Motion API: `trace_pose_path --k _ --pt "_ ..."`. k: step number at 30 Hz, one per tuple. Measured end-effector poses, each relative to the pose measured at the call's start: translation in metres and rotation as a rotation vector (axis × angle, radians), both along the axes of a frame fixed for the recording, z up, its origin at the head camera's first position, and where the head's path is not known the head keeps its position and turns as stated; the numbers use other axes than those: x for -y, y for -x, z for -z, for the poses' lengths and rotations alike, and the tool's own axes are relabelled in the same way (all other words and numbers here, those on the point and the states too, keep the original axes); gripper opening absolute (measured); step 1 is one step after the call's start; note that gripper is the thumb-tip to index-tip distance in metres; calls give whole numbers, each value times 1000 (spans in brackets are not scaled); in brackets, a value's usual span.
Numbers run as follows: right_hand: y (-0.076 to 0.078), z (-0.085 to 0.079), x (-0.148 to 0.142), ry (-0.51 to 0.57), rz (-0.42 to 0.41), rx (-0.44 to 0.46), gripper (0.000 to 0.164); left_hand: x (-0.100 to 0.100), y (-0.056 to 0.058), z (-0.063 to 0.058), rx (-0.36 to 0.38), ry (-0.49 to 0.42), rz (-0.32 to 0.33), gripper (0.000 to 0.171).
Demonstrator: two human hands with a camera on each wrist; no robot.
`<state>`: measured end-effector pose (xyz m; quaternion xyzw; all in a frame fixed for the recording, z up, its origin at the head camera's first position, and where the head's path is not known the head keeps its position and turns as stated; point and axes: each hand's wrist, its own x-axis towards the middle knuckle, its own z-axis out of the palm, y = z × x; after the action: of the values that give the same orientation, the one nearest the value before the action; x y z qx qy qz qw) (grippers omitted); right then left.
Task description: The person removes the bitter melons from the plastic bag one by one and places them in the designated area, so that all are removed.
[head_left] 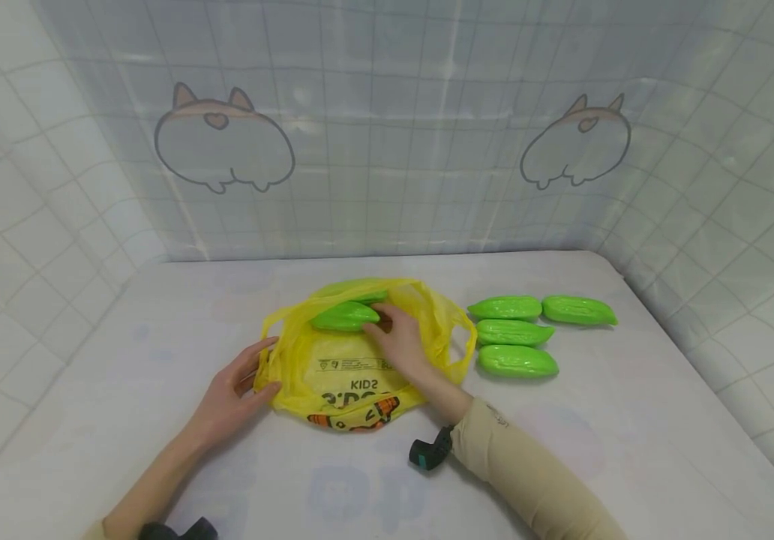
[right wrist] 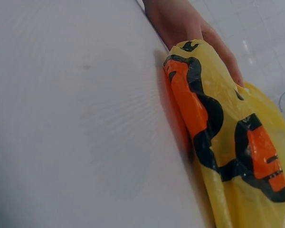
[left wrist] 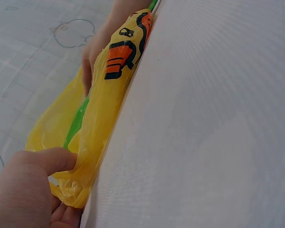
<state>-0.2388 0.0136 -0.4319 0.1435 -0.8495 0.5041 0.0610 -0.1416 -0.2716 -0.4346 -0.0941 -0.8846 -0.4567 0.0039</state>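
Note:
A yellow plastic bag (head_left: 292, 379) with printed letters and an orange-and-black picture lies on its side, mouth toward me. My left hand (head_left: 228, 397) pinches its left edge; in the left wrist view the thumb (left wrist: 57, 159) lies over the plastic and the other fingers are under it. My right hand (head_left: 402, 341) reaches inside the mouth. Its thumb and fingers grip the right end of a glossy green bitter melon (head_left: 338, 318). Behind that one, more green (head_left: 368, 298) shows in the bag, partly hidden by the plastic.
Right of the bag, several bitter melons lie on the white table (head_left: 333, 502): three stacked front to back (head_left: 517, 361), another (head_left: 579, 310) farther right. Tile-patterned sheeting (head_left: 387, 187) stands behind and at both sides. A black wrist device (head_left: 430, 450) sits by my right sleeve.

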Motion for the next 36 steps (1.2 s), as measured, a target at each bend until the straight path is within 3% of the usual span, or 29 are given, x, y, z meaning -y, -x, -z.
trace_pose_path --k 22,36 --pt "-3 6 1 16 23 -63 36 0 0 3 -18 -3 5 65" --pt "-11 -8 -6 20 77 -54 36 0 0 4 -16 11 -3 66"
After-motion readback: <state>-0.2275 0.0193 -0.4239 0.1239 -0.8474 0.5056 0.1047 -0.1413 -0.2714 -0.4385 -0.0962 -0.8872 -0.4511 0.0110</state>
